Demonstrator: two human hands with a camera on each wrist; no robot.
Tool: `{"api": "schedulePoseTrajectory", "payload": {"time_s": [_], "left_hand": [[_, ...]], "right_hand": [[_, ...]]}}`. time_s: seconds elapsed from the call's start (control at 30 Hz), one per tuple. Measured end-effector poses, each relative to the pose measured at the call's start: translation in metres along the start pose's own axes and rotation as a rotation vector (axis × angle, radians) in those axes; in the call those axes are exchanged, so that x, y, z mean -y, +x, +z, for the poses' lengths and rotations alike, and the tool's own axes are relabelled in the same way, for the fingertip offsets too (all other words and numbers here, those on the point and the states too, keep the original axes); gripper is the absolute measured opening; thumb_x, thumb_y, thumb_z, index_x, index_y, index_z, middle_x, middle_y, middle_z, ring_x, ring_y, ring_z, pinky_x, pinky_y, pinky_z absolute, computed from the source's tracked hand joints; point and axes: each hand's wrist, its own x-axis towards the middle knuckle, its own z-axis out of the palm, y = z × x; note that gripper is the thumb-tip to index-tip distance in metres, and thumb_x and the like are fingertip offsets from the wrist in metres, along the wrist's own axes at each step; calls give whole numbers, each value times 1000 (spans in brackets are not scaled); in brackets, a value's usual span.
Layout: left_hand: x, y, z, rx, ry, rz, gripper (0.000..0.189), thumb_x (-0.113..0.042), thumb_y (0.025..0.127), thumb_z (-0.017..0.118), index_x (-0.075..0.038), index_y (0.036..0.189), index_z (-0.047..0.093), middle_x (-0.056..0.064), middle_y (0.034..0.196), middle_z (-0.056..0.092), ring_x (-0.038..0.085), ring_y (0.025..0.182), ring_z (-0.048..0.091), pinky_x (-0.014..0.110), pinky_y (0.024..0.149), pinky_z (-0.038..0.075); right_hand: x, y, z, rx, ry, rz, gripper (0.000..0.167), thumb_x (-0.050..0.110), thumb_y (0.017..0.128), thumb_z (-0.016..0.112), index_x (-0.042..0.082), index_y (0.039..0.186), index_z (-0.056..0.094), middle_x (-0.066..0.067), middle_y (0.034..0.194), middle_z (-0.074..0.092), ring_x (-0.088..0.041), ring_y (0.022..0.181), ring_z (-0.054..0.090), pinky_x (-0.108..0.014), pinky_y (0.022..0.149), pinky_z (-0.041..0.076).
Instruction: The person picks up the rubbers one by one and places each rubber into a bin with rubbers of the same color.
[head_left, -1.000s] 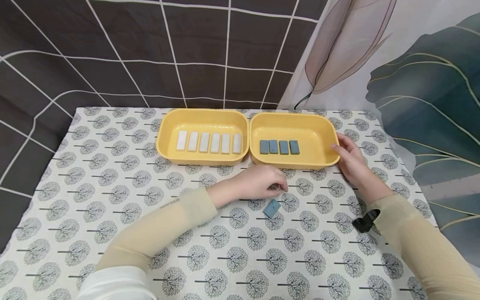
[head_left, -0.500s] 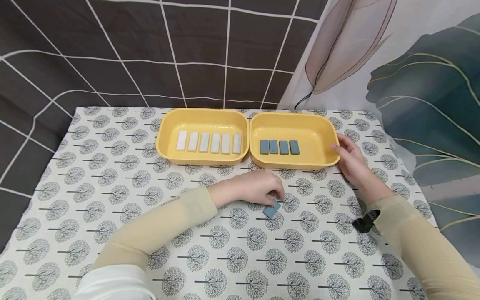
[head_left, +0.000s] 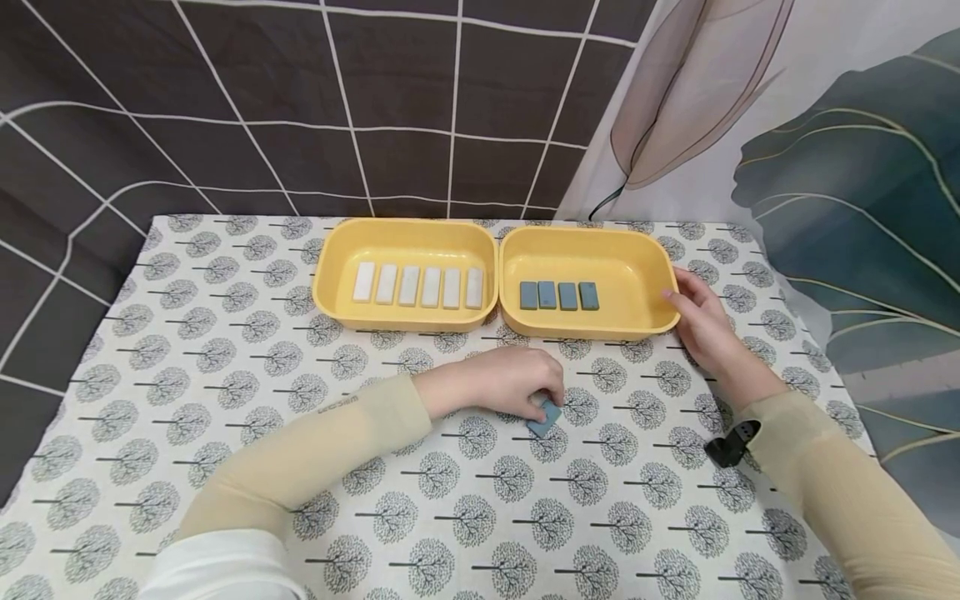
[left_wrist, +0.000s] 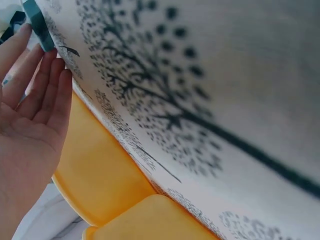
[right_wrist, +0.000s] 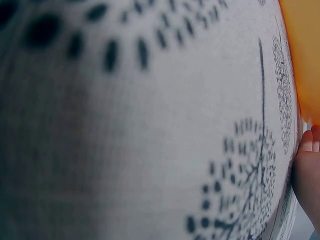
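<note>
My left hand (head_left: 513,379) reaches down to a small blue-grey rectangular block (head_left: 545,421) on the tablecloth, pinching it by its far end between thumb and fingers. In the left wrist view the block (left_wrist: 40,25) meets the fingertips of the left hand (left_wrist: 35,100). My right hand (head_left: 705,325) grips the right end of a yellow bin (head_left: 637,287), thumb over the rim and fingers along the outer wall. Several similar blue-grey blocks (head_left: 567,296) lie in a row inside that bin. Only part of the right hand (right_wrist: 307,170) shows in the right wrist view.
Another yellow bin (head_left: 412,237) touches the first one on its left and holds a row of several white blocks (head_left: 431,287). A tree-print cloth (head_left: 420,517) covers the table. Behind stands a dark grid-patterned curtain (head_left: 397,100).
My left hand has come down and slightly toward me from near the bin's front wall, and its thumb and fingers have closed on the loose block. The right hand stays at the bin.
</note>
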Motion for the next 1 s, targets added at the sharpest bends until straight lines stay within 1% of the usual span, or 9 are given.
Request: {"api": "schedulePoseTrajectory", "payload": {"time_s": [0.13, 0.33, 0.43, 0.53, 0.77, 1.0], "left_hand": [[-1, -3, 0, -3, 21, 1, 28, -32, 93, 83, -19, 117, 81, -6, 115, 75, 9, 106, 65, 27, 107, 55], [-3, -5, 2, -5, 34, 1, 29, -33, 93, 83, -19, 118, 80, -7, 111, 73, 7, 99, 60, 22, 97, 56], [-4, -6, 2, -5, 43, 3, 29, -33, 93, 83, -19, 118, 79, -7, 108, 71, 6, 96, 59, 20, 91, 55], [-5, -6, 1, -8, 41, 3, 28, -32, 94, 82, -19, 118, 79, -7, 105, 71, 5, 93, 58, 19, 89, 55], [-7, -8, 1, -18, 27, 11, 24, -30, 94, 82, -18, 115, 78, -7, 104, 73, 6, 93, 59, 20, 89, 55], [-5, -8, 1, -22, -17, 7, 21, -26, 96, 80, -17, 114, 77, -7, 107, 76, 5, 95, 62, 20, 93, 56]], "right_hand": [[0, 0, 0, 5, 1, 0, 42, -4, 107, 52, 13, 145, 50, 3, 136, 52, -11, 123, 53, -11, 104, 55], [1, 0, 0, 5, 3, 5, 45, -3, 107, 52, 11, 149, 48, 4, 137, 52, -11, 124, 53, -11, 104, 55], [1, 0, 0, 3, 1, 6, 44, -3, 107, 53, 12, 148, 49, 4, 137, 52, -11, 124, 53, -11, 104, 55], [1, 0, 0, 1, -4, 3, 43, -3, 107, 53, 13, 146, 50, 4, 137, 52, -10, 124, 52, -10, 104, 55], [1, 0, 0, 0, -4, -1, 44, -3, 107, 53, 11, 149, 48, 4, 137, 51, -10, 124, 52, -10, 104, 54], [0, 0, 1, 0, 2, -2, 44, -3, 107, 52, 11, 148, 49, 4, 137, 52, -10, 124, 52, -10, 104, 55]]}}
